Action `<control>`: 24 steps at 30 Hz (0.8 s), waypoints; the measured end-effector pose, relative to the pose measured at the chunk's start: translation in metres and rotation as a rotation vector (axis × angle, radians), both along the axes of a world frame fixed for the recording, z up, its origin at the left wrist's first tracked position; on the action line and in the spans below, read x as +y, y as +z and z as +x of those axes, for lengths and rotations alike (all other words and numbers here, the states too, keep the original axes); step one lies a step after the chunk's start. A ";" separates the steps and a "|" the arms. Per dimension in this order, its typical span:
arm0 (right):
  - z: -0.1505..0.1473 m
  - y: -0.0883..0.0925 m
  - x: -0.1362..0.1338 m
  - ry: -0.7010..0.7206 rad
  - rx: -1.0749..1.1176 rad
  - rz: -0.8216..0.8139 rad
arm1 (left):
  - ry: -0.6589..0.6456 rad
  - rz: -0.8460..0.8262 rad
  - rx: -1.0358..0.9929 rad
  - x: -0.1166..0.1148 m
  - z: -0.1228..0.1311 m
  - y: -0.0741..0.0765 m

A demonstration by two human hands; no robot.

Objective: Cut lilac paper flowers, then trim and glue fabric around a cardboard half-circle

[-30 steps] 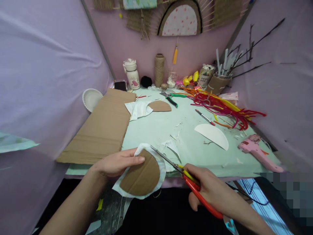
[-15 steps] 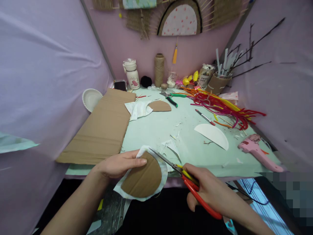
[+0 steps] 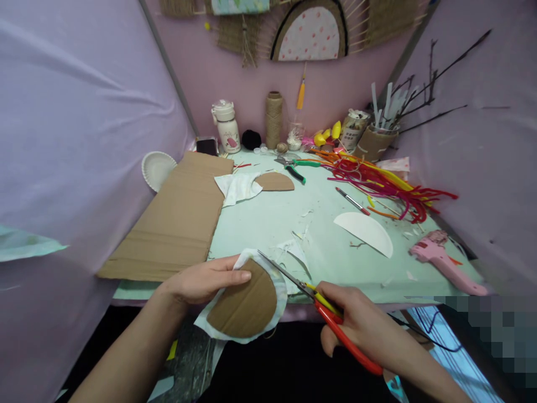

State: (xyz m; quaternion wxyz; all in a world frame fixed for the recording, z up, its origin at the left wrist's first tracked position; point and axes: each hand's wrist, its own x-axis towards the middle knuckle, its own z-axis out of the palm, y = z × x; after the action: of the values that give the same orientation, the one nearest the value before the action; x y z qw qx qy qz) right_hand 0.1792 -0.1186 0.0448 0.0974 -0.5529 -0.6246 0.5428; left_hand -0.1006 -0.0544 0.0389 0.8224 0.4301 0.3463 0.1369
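Observation:
My left hand pinches the upper left edge of a half-round cardboard piece, thumb on top and fingers beneath. Pale patterned fabric lies under the cardboard and shows as a border around it. In my right hand is a pair of scissors with red and yellow handles. Their blades look closed or nearly so, and the tip points up-left at the fabric's upper edge. Whether the blades touch the fabric I cannot tell. Fabric offcuts lie on the table just beyond.
A large cardboard sheet covers the table's left side. Farther back are a smaller cardboard half-disc, a fabric scrap and green-handled pliers. To the right lie a white half-disc, a pen, pipe cleaners and a pink glue gun.
The scissors and my right hand have shifted very slightly to the right. My left hand and the cardboard piece stay almost still.

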 end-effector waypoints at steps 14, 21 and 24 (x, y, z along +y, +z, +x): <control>-0.001 0.003 0.002 0.048 -0.096 0.049 | -0.046 0.090 0.067 0.002 -0.001 0.001; -0.003 0.005 0.002 0.056 -0.066 0.039 | -0.064 0.076 0.045 0.001 0.000 -0.001; -0.003 0.005 0.003 0.058 -0.078 0.053 | -0.082 0.066 0.028 0.001 0.001 -0.002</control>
State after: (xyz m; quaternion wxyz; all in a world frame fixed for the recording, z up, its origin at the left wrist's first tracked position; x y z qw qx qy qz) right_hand 0.1763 -0.1157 0.0496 0.0719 -0.5527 -0.6577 0.5068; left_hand -0.0995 -0.0538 0.0368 0.8079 0.4724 0.3351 0.1084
